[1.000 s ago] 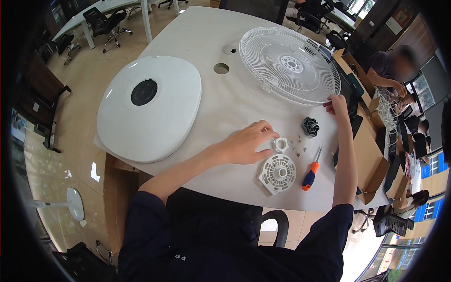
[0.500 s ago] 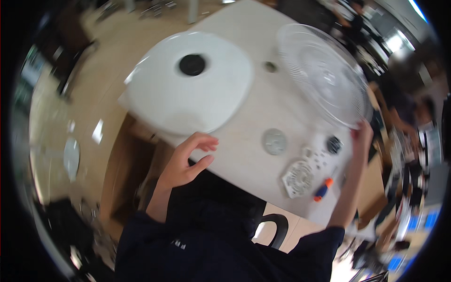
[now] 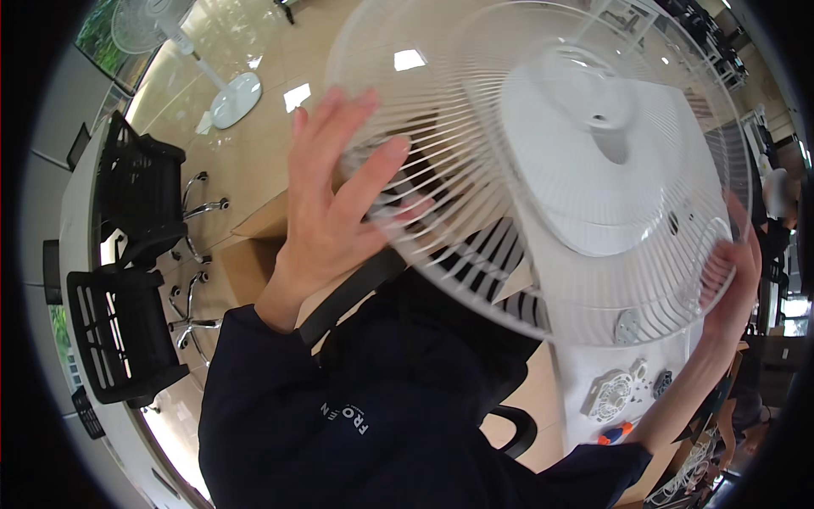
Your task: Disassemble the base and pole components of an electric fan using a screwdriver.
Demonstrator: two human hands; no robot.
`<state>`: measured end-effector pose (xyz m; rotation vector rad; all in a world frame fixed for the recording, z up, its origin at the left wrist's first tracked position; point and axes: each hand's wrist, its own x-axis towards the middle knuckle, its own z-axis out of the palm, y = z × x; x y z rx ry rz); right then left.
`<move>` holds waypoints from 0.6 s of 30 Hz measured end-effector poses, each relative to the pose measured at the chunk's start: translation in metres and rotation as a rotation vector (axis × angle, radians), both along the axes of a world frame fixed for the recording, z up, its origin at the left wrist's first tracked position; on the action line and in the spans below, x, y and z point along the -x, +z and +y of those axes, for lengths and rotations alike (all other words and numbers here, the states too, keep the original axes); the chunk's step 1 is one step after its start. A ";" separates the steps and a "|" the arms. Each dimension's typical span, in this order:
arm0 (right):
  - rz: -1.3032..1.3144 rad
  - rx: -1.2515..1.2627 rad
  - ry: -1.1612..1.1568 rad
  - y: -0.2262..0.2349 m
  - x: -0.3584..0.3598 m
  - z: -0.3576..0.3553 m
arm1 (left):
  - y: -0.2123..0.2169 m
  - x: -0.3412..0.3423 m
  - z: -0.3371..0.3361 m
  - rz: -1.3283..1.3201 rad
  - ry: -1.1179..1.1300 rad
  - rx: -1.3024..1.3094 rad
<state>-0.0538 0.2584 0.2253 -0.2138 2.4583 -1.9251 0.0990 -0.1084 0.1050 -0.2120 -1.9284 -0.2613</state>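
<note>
A large clear fan grille (image 3: 475,199) with fine radial ribs is held up, tilted, across the right half of the view. My right hand (image 3: 729,267) is closed round its right rim, some fingers showing through the ribs. At the opposite rim my left hand (image 3: 335,191) has its fingers spread, slightly blurred; whether it touches the rim I cannot tell. Through the ribs shows a white rounded fan base (image 3: 547,187) on the table (image 3: 570,373). A grey disc (image 3: 627,326) lies behind the grille's lower edge.
Below the grille lie a white round plastic part (image 3: 609,395), a black round part (image 3: 662,383) and an orange-and-blue screwdriver (image 3: 616,433). A cardboard box (image 3: 254,265) sits left of me. Black chairs (image 3: 127,335) and a standing fan (image 3: 236,100) are farther left; a person is at right.
The grille has come up off the table's far right side toward me, with my right hand on its rim. My left hand has risen toward its left rim. The view has turned left.
</note>
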 end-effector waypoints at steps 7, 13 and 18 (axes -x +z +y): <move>-0.114 0.017 0.375 -0.024 0.020 -0.150 | -0.014 -0.118 -0.113 -0.147 0.010 0.011; -0.364 -0.213 0.743 0.024 -0.003 -0.249 | 0.021 -0.197 -0.163 -0.196 0.204 -0.040; -0.085 -0.104 0.975 0.018 -0.020 -0.242 | 0.034 -0.214 -0.227 0.010 0.164 -0.348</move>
